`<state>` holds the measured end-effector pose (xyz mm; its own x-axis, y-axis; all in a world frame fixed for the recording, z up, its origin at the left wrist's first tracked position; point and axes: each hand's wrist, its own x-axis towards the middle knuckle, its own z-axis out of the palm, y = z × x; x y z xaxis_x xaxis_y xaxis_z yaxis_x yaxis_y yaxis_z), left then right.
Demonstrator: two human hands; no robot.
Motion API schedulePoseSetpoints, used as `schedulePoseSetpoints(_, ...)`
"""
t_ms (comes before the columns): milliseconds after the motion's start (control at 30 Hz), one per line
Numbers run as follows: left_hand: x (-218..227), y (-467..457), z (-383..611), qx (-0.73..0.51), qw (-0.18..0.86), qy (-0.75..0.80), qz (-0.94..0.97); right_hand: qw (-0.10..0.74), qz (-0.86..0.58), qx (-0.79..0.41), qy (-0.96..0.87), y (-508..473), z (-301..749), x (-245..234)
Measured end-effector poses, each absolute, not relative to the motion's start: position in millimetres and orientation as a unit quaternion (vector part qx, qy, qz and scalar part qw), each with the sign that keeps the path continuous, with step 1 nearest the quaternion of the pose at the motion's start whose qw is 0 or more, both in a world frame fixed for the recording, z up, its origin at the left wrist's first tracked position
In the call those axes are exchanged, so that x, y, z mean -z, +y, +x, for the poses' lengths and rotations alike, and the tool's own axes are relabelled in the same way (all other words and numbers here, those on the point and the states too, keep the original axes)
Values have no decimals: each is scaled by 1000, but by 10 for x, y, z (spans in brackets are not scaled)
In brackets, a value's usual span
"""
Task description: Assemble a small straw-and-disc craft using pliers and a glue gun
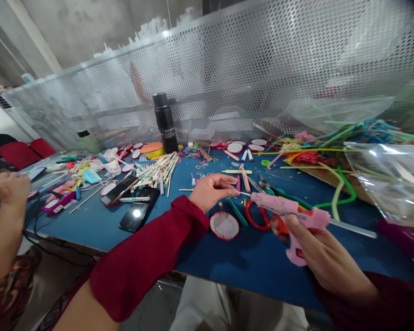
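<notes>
My right hand [319,250] is closed round the grip of a pink glue gun [290,211], whose nozzle points left. A clear glue stick [353,228] juts from its back. My left hand [210,189], in a dark red sleeve, is pinched shut just left of the nozzle on something small that I cannot make out. Below the hands a round red-rimmed white lid [224,225] lies on the blue table [255,262], with red-handled scissors [257,216] beside it.
A black bottle [165,123] stands at the back before a perforated metal screen [227,73]. Wooden sticks [158,170], two phones [134,209], lids and coloured pipe cleaners [345,138] litter the table. A clear plastic bag [389,179] sits right. Another person's hand [10,188] is far left.
</notes>
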<state>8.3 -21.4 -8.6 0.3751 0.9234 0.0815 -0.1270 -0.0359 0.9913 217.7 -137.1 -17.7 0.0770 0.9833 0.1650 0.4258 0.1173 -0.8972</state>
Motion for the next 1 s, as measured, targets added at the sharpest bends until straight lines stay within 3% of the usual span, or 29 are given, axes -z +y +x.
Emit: schedulePoseSetpoints(1000,74,-221,78,-435,608,342,569,434,-586,-321,-605,-1332,2221,268)
